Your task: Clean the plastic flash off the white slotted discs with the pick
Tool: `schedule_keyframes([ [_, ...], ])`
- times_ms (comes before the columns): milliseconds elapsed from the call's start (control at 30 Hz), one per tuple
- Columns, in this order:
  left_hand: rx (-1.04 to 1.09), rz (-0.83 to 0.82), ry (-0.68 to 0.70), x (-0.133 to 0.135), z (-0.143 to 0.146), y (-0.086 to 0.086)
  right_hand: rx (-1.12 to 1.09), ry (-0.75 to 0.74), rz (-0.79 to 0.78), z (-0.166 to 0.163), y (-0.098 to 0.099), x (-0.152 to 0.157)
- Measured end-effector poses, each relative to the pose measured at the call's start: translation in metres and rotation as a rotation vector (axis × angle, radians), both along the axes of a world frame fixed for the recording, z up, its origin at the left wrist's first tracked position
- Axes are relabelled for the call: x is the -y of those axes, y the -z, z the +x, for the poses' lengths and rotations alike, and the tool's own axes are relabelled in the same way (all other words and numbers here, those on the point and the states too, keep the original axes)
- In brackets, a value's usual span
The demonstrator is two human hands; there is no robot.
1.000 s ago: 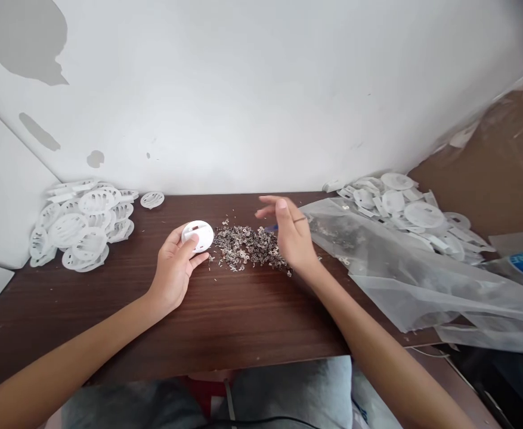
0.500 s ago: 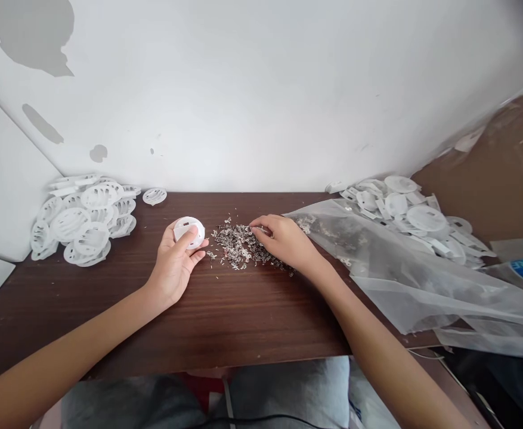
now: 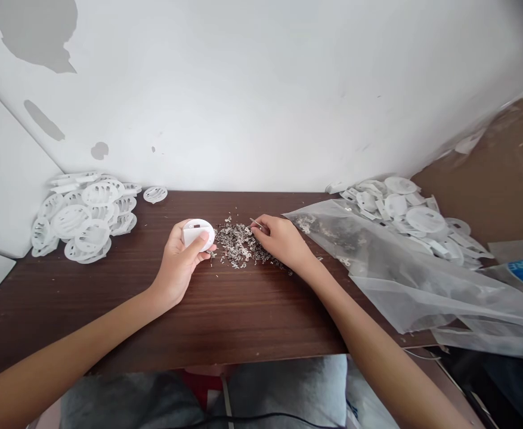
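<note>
My left hand [image 3: 181, 262] grips a round white plastic disc [image 3: 192, 235], thumb laid across its face and fingers behind it. The disc has a raised section and a small dark slot. To its right, a heap of small metal clips [image 3: 238, 244] is spread on the dark wooden table [image 3: 225, 316]. Above the heap's right side, my right hand [image 3: 279, 236] pinches a small thin metal piece [image 3: 257, 223] between thumb and fingertips. The exact shape of that piece is too small to tell.
Slotted white discs [image 3: 93, 208] are piled at the left, with a single disc [image 3: 155, 194] beside them near the wall. More white plastic parts [image 3: 415, 214] lie at the right, behind a clear plastic sheet [image 3: 399, 280]. A brown board [image 3: 503, 167] stands at far right.
My left hand has shifted slightly right with the disc, bringing it against the heap's edge in view. A thin metal piece now shows between my right fingertips; that hand has barely moved.
</note>
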State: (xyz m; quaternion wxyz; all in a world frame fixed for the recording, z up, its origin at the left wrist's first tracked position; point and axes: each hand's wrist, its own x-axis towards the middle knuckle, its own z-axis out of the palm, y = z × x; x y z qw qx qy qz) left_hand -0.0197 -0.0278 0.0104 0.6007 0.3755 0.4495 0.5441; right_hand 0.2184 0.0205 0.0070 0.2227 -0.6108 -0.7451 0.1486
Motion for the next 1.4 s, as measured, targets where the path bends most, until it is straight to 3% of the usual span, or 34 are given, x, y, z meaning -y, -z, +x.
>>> schedule_keyframes([
  [200,-0.2,0.172,0.126,0.003,-0.002,0.006,-0.078,0.013,-0.069,-0.002,-0.001,0.0],
  [333,-0.3,0.279,0.116,0.002,-0.005,0.005,-0.092,-0.016,-0.003,-0.001,-0.001,0.0],
  [533,-0.366,0.3,0.087,-0.004,-0.009,0.004,-0.151,-0.292,0.069,-0.007,-0.006,0.01],
  [633,-0.366,0.284,0.07,-0.004,-0.009,0.004,-0.114,-0.359,0.06,-0.012,-0.005,0.017],
  [800,-0.366,0.299,0.078,-0.002,-0.007,0.004,-0.046,-0.352,0.099,-0.014,-0.003,0.02],
  [1167,-0.487,0.363,0.15,-0.004,-0.009,0.01,-0.017,-0.285,-0.069,-0.017,-0.01,0.021],
  [1400,-0.515,0.397,0.146,-0.006,-0.009,0.011,0.05,-0.292,-0.043,-0.022,-0.012,0.025],
])
